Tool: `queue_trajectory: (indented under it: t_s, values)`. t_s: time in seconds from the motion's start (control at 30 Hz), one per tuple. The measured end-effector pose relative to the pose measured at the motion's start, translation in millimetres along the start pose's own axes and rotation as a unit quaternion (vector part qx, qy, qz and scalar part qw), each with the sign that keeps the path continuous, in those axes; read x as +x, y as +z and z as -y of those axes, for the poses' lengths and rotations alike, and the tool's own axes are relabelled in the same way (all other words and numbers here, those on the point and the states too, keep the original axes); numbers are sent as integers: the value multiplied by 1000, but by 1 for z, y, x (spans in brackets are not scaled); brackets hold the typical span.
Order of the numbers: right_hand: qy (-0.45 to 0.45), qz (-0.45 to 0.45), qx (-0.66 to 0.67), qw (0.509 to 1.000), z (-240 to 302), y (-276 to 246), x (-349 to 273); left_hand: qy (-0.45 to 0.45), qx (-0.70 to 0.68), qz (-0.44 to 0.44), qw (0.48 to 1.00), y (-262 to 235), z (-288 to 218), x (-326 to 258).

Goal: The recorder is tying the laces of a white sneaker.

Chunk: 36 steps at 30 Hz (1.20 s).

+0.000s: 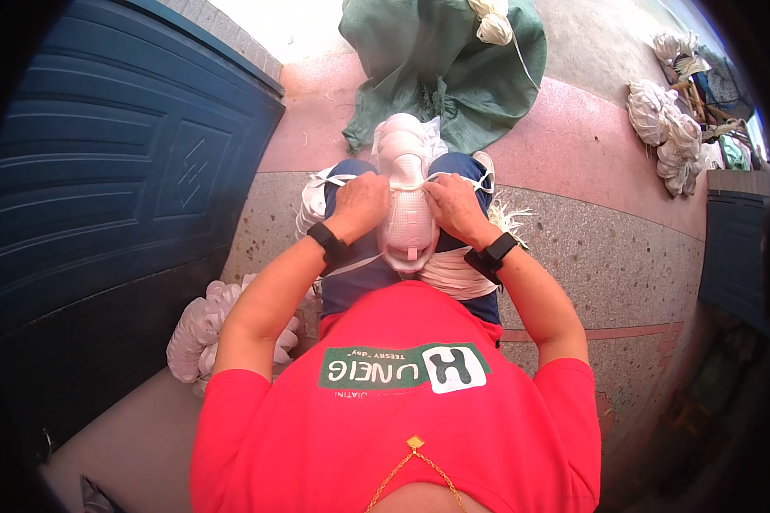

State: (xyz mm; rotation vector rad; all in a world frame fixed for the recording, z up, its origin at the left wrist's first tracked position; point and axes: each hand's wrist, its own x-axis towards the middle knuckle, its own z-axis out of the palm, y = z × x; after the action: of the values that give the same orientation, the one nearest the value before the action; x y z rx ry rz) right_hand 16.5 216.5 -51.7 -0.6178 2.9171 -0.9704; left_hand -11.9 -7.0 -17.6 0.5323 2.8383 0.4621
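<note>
Seen from the head camera, a seated person in a red shirt works a pale pink, soft-soled sports shoe (406, 192) that rests on the lap, its long axis running straight away from the body, heel tab nearest the chest and toe pointing toward a crumpled green fabric sack (453, 60) on the floor beyond. The left hand (359, 205) and the right hand (453, 207) sit on either side of the shoe's throat, each grip closed on a thin white lace (406, 181) that crosses between them; the fingertips meet the shoe's upper, equally near from both sides. Both wrists carry black bands. The shoe lies directly between the two grips, neither hand farther off than the other. A bundle of flat white straps (453, 274) lies under the right forearm on the lap, and a heap of white shoe pieces (198, 329) sits on the floor outside the left elbow. A dark blue panelled door (103, 171) stands farther left.
</note>
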Motion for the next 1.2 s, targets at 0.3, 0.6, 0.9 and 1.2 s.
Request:
queue_trajectory:
  t_s: [0.3,0.6,0.9,1.2]
  values:
    - [-26,-67,85,994,3,2,-2,145,82,-18,986,-7,-11,15]
    - [-169,87,-203,961,21,-14,16,115,71,-87,987,2,-4,-3]
    - [-75,-155,220,960,59,-25,11,65,66,-49,994,-11,-16,-28]
    - [138,47,98,984,62,11,11,79,9,-4,997,3,3,-21]
